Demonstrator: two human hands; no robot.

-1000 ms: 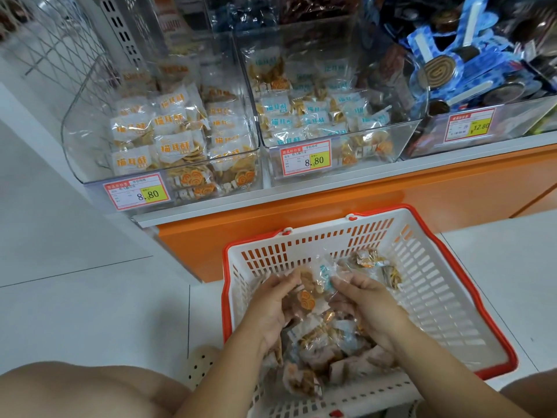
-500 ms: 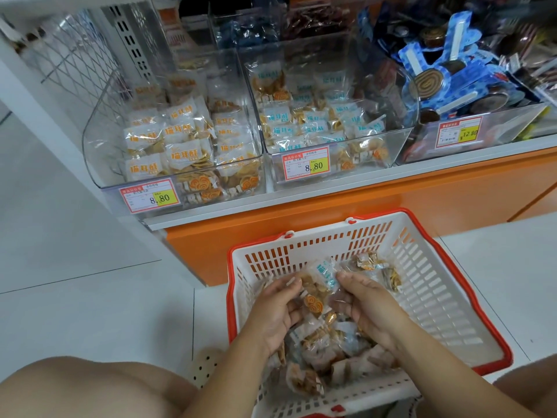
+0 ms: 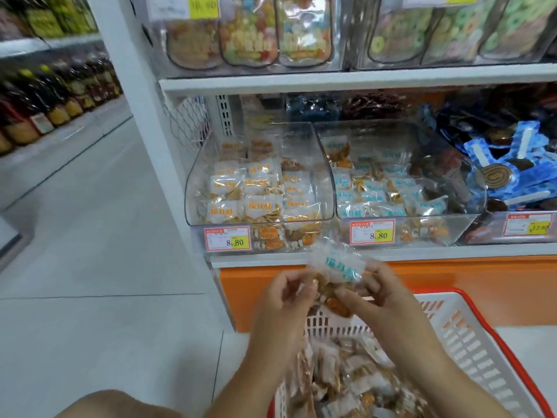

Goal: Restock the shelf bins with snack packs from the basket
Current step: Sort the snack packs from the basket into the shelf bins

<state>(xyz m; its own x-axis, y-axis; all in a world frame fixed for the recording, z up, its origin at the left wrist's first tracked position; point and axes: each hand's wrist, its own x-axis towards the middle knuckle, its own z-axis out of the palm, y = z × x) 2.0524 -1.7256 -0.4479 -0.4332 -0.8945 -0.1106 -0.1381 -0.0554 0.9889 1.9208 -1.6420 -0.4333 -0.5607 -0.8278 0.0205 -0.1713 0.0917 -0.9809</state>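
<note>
A clear snack pack with teal lettering [image 3: 339,271] is held up in front of the shelf's edge, above the basket. My left hand [image 3: 281,303] pinches its left side and my right hand [image 3: 381,297] grips its right side. Below them the white basket with a red rim [image 3: 470,336] stands on the floor with several snack packs [image 3: 343,378] inside. Two clear shelf bins sit behind: the left bin [image 3: 196,188] holds orange-lettered packs, the middle bin [image 3: 428,233] holds teal-lettered packs.
A third bin [image 3: 512,182] at the right holds blue-wrapped swirl sweets. An upper shelf [image 3: 331,78] carries bags of colourful sweets. An orange base panel [image 3: 482,285] runs under the bins. A grey tiled aisle [image 3: 90,236] opens to the left, and my knee [image 3: 114,405] shows at bottom left.
Both hands have lifted a teal-lettered pack out of the basket up to the shelf's front edge. The camera has tilted upward, bringing the upper shelf and the aisle into view.
</note>
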